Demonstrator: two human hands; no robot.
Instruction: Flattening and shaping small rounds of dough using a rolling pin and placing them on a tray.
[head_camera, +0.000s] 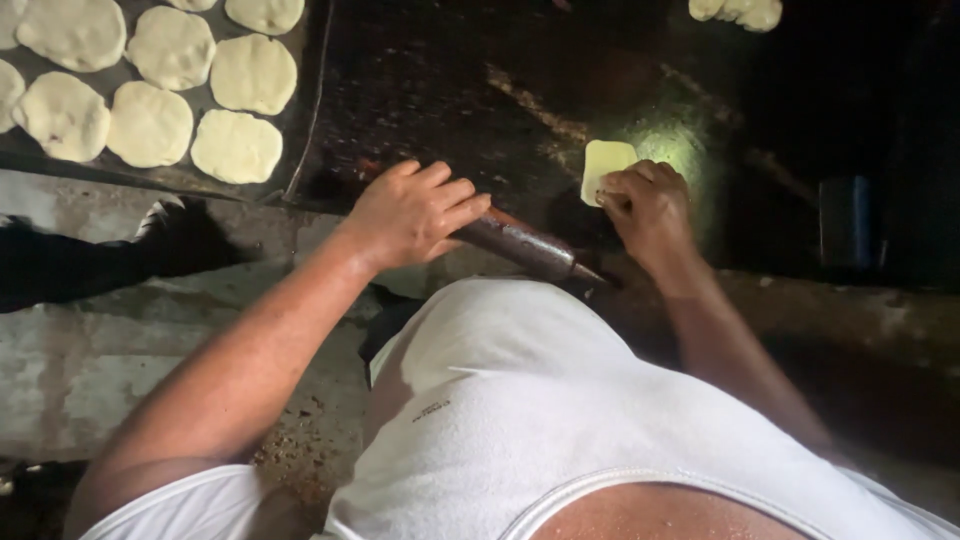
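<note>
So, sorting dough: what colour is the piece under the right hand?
Pale yellow dough piece, head view.

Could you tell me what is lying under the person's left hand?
The left hand rests on a dark rolling pin, which sticks out to the right. The pin's other end is covered by the hand, so it cannot be seen.
</note>
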